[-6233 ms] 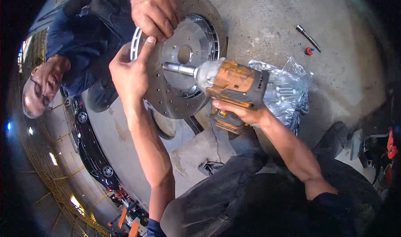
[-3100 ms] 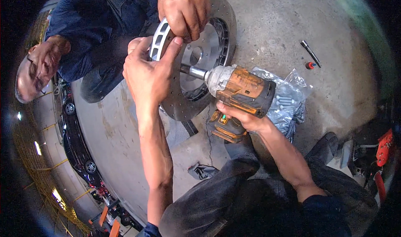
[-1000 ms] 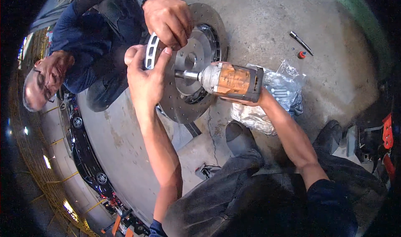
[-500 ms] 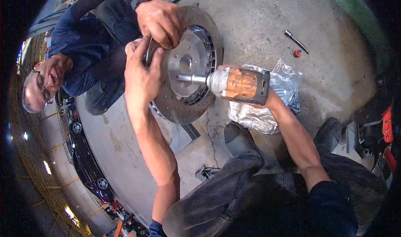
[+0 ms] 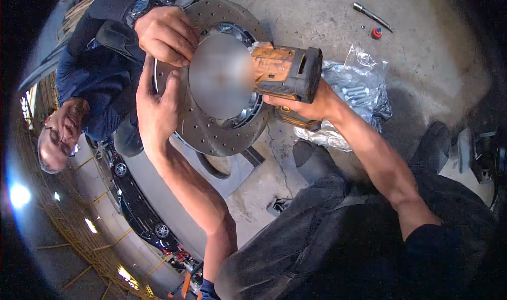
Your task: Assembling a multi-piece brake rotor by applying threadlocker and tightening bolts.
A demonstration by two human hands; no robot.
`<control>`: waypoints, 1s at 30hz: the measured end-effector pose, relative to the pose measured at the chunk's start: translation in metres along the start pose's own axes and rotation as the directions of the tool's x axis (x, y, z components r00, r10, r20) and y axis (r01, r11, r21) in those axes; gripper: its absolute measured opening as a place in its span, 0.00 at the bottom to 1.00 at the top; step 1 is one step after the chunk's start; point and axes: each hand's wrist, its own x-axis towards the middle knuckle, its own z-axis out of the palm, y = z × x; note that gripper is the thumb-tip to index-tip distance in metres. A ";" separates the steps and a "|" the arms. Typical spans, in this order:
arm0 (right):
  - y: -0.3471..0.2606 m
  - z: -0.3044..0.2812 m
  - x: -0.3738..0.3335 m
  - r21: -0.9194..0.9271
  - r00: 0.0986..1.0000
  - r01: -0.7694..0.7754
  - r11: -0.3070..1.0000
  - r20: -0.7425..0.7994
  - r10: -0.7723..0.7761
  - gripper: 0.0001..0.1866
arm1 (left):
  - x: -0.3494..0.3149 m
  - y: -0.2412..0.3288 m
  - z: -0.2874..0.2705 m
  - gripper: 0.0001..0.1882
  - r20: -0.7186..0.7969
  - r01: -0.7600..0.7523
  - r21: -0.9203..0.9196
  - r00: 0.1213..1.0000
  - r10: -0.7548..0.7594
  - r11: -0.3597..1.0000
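Note:
A drilled brake disc (image 5: 217, 139) is held upright, its middle hidden by a round blurred patch. My left hand (image 5: 157, 111) grips its left rim, thumb on the near face and fingers partly out of sight behind. In my right hand (image 5: 316, 105) is a worn orange and black cordless impact wrench (image 5: 282, 70), fingers closed round the handle. Its nose points at the disc's middle and disappears into the blur, so contact cannot be made out. Just above my left hand, a co-worker's hand (image 5: 166, 36) also holds the disc's rim.
A co-worker (image 5: 97, 73) crouches at the left. On the concrete floor lie a metal socket extension (image 5: 373, 17), a small red-capped bottle (image 5: 376, 33) and a clear plastic bag of bolts (image 5: 359, 91) on crumpled silver wrapping. A black car (image 5: 137, 199) stands farther off.
The impact wrench has come closer to the disc, and its socket, visible before, is now hidden. Both my left hand and the co-worker's hand appear farther left, still on the rim.

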 end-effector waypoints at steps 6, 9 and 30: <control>-0.007 0.006 0.012 0.171 0.998 -0.047 0.984 -0.037 0.054 0.24 | 0.005 -0.008 -0.002 0.33 0.055 -0.075 0.005 0.996 0.075 0.997; -0.011 0.006 0.021 0.242 0.996 -0.057 0.969 -0.046 0.070 0.23 | 0.003 -0.008 -0.005 0.33 0.048 -0.084 -0.022 0.995 0.085 0.996; -0.064 0.035 0.025 0.752 0.892 -0.368 0.546 0.119 0.436 0.06 | -0.003 -0.018 -0.002 0.32 -0.008 -0.170 -0.130 0.985 0.170 0.977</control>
